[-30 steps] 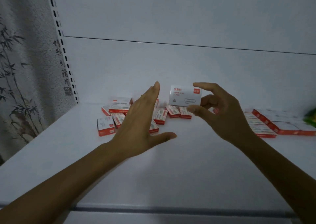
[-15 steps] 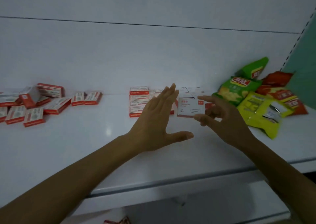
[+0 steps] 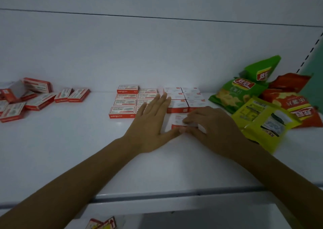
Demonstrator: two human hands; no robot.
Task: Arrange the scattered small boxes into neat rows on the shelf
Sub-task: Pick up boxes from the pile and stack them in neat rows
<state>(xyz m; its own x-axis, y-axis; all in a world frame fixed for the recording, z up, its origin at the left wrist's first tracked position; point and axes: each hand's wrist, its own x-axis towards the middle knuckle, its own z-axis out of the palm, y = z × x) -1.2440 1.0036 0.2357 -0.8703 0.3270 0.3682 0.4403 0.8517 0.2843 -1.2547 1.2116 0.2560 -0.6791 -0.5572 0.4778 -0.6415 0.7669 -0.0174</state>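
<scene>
A small white box with a red edge point(image 3: 177, 121) lies flat on the white shelf point(image 3: 87, 159), just in front of a row of white boxes point(image 3: 183, 97). My right hand point(image 3: 208, 125) rests on it, fingers over its top and front. My left hand point(image 3: 152, 120) lies flat with fingers apart against the box's left side, its thumb at the front corner. Left of it stand neat rows of red and white boxes point(image 3: 125, 103). A scattered heap of the same red boxes point(image 3: 35, 97) lies at the far left.
Green, yellow and red snack bags point(image 3: 262, 103) are piled at the right, close to my right wrist. The shelf's front lip point(image 3: 157, 195) runs below my forearms. A few more small boxes point(image 3: 103, 224) show on a lower level.
The box went from held up in my right hand down onto the shelf in front of the white row. My left hand came down flat beside it. The view swung right.
</scene>
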